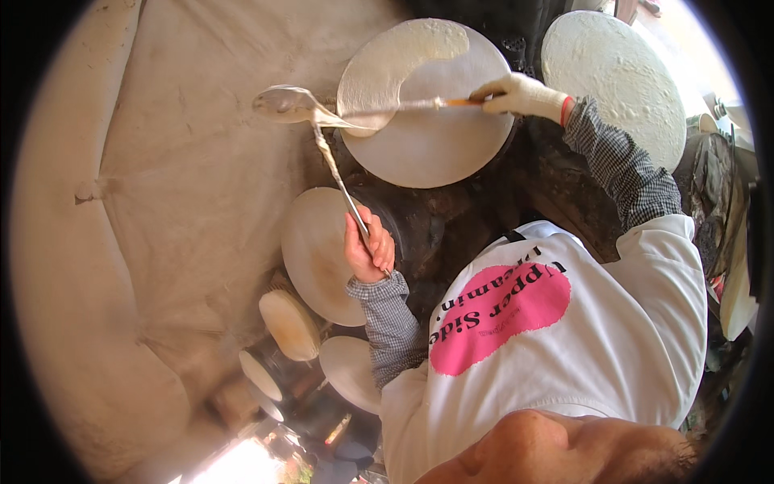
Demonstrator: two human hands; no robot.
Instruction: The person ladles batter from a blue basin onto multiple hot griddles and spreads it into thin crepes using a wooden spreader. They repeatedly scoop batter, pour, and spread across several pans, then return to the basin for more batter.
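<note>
My left hand (370,247), bare, grips the metal handle of a ladle (284,104) coated with pale batter. A strand of batter hangs from the ladle towards the left edge of a round griddle (459,145). My right hand (525,98) wears a cream knit glove with a red cuff edge. It holds the orange handle of a long, thin spreading tool (411,105) that reaches leftward across the griddle. A curved band of wet batter (399,54) covers the griddle's upper and left part; the rest of its surface is bare. The tool's far end blurs into the batter.
To the right lies another large round (611,91) topped with a bubbled pale layer. Below the griddle, near my left forearm, are a second round plate (320,254), a smaller browned round (290,327) and further pale discs (351,369). A wide beige cloth (199,151) spreads along the left.
</note>
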